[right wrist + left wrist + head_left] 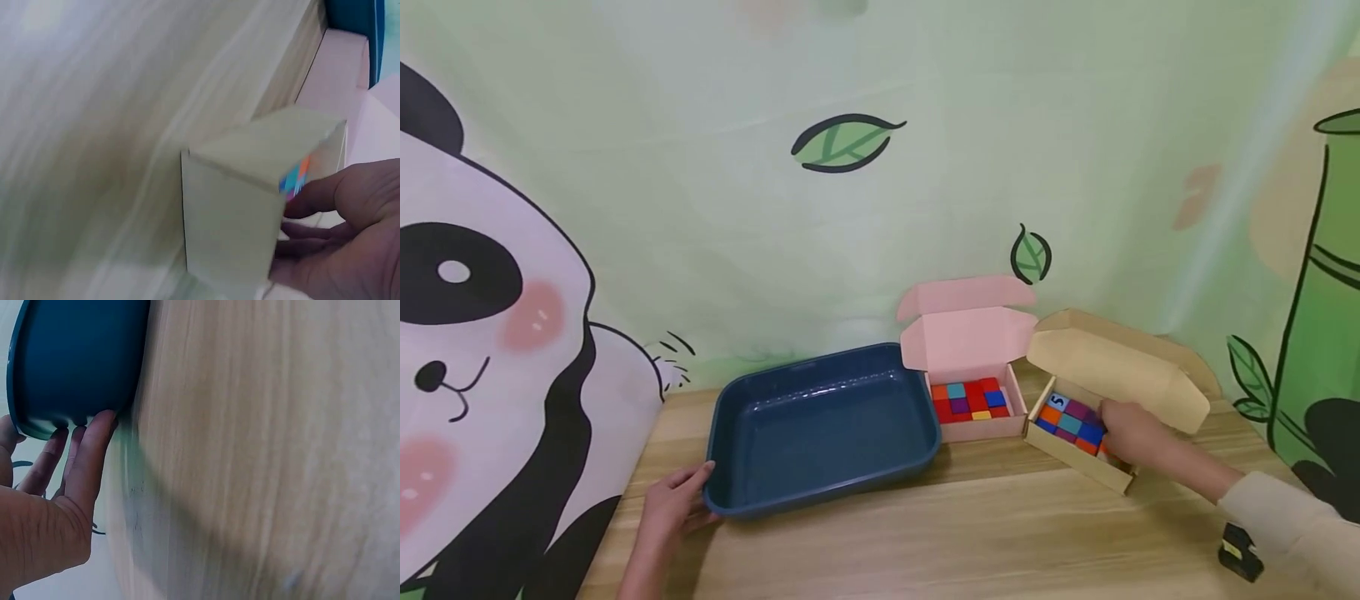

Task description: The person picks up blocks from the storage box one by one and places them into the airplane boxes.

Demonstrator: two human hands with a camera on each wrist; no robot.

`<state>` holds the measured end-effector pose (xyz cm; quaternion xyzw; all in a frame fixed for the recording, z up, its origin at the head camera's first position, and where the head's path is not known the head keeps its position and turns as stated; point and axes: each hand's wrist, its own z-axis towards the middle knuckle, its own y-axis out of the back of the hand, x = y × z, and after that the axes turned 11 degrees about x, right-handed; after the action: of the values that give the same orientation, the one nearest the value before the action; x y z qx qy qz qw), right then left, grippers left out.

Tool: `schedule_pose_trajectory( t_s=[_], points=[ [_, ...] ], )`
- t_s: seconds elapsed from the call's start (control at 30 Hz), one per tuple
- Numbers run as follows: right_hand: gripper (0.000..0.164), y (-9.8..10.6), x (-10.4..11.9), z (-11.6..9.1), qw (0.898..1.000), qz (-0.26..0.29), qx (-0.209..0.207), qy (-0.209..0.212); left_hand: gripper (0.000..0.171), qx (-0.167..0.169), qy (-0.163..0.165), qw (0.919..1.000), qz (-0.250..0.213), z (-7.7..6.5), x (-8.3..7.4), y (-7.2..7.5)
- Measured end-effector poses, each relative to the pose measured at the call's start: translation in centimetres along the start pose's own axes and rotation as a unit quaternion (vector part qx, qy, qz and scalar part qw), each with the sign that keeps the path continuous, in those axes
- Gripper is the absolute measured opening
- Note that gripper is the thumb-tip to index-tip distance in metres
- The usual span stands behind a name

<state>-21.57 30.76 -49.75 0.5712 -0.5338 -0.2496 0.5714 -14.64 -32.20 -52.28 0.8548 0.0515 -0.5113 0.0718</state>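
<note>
My left hand (672, 502) touches the near-left corner of a deep blue tray (820, 492). In the left wrist view its fairly straight fingers (87, 465) rest against the tray's outer wall, and one digit meets the rim. My right hand (1131, 433) reaches into an open tan cardboard box (1075, 458) of coloured blocks (1070, 425), one of them marked 5. From the right wrist, its thumb (312, 197) and bent fingers dip behind the box wall. Their tips are hidden, so whether they pinch a block cannot be told.
Between tray and tan box stands an open pink box (977, 429) holding red, blue, purple and other blocks (973, 400). A small black object (1240, 552) lies by the right sleeve. A printed cloth (955, 183) hangs behind the wooden table (925, 550).
</note>
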Motion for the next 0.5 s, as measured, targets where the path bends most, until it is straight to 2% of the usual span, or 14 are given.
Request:
schedule_pose_trajectory(
  t_s=[0.13, 0.23, 0.27, 0.33, 0.37, 0.4, 0.43, 0.5],
  points=[
    [0.031, -2.0, 0.3, -0.5, 0.996, -0.052, -0.062, 0.034, 0.062, 0.003, -0.009, 0.9999, -0.003, -0.2, 0.3, -0.1],
    [0.039, -2.5, 0.4, -0.6, 0.991, -0.079, -0.091, 0.056, 0.063, 0.008, -0.019, 0.9997, 0.014, -0.3, 0.6, -0.2],
    [0.040, -2.4, 0.4, -0.5, 0.991, -0.077, -0.089, 0.059, 0.064, 0.009, -0.029, 0.9989, 0.036, -0.4, 0.6, -0.2],
    [0.035, -1.6, 0.6, -0.3, 0.995, -0.059, -0.061, 0.059, 0.068, 0.011, -0.049, 0.9922, 0.114, -0.7, 0.2, -0.2],
    [0.031, -1.2, 0.7, -0.2, 0.996, -0.045, -0.045, 0.060, 0.069, 0.008, -0.063, 0.9845, 0.163, -0.9, 0.0, -0.3],
    [0.027, -0.7, 0.9, -0.1, 0.996, -0.034, -0.036, 0.068, 0.071, 0.001, -0.078, 0.9725, 0.220, -1.2, -0.5, -0.4],
    [0.027, -0.3, 1.2, 0.0, 0.996, -0.022, -0.031, 0.075, 0.071, -0.008, -0.094, 0.9571, 0.274, -1.6, -1.0, -0.7],
    [0.028, 0.5, 2.2, 0.0, 0.995, -0.005, -0.033, 0.093, 0.068, -0.034, -0.130, 0.9191, 0.370, -2.3, -2.2, -1.7]
  ],
)
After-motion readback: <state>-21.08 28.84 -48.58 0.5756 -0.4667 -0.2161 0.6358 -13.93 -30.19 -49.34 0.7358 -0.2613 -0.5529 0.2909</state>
